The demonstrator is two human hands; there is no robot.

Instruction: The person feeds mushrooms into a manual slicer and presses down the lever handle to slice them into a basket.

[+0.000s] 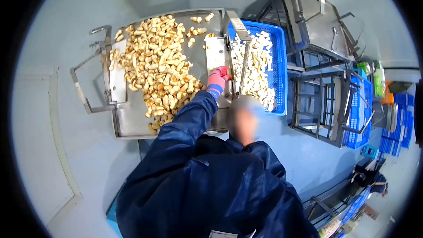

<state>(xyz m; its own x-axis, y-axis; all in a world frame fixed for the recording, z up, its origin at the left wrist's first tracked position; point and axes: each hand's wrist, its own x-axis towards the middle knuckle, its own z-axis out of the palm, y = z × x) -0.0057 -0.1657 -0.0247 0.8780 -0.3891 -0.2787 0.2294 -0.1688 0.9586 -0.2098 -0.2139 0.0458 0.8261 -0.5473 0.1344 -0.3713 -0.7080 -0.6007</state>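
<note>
My left hand (218, 78), in a pink and red glove with a blue cuff, rests at the lower end of a white board (216, 55) on the metal table. Its fingers are curled closed; what they hold, if anything, is hidden. Left of it spreads a big heap of brownish, stubby mushrooms (161, 64). My right hand (245, 123) is a blurred patch at the end of its sleeve, near the basket's lower left corner, and its fingers cannot be made out. Beside the board, a blue basket (280, 75) holds many pale mushroom pieces (253, 68).
A metal frame (238, 26) rises between board and basket. Another bracket (105, 70) is fixed at the table's left edge. Metal racks (319, 22) and a lower frame (319, 105) stand to the right, with stacked blue crates (396, 125) farther off.
</note>
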